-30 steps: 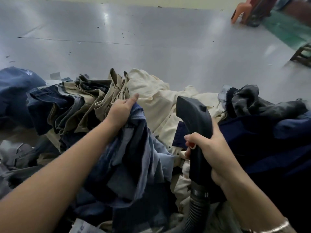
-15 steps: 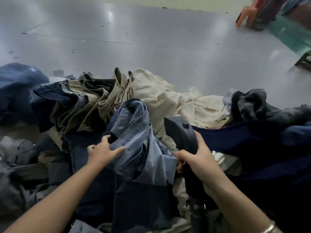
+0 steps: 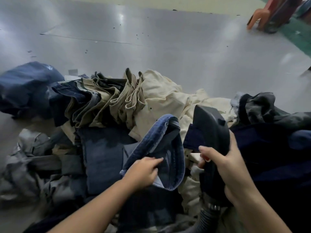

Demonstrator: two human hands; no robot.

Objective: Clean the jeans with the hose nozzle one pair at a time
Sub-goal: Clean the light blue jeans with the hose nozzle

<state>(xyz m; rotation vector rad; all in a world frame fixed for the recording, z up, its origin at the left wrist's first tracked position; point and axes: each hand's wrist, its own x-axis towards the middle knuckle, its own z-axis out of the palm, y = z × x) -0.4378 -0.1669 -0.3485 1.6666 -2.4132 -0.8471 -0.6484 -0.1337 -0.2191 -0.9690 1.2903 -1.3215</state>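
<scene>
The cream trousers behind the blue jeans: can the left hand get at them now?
Probably not at once: the left hand pinches the blue jeans, whose raised waistband stands before the cream trousers.

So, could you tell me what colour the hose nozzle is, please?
Black, with a small red button under the right hand's index finger; the hose nozzle shows in the head view.
</scene>
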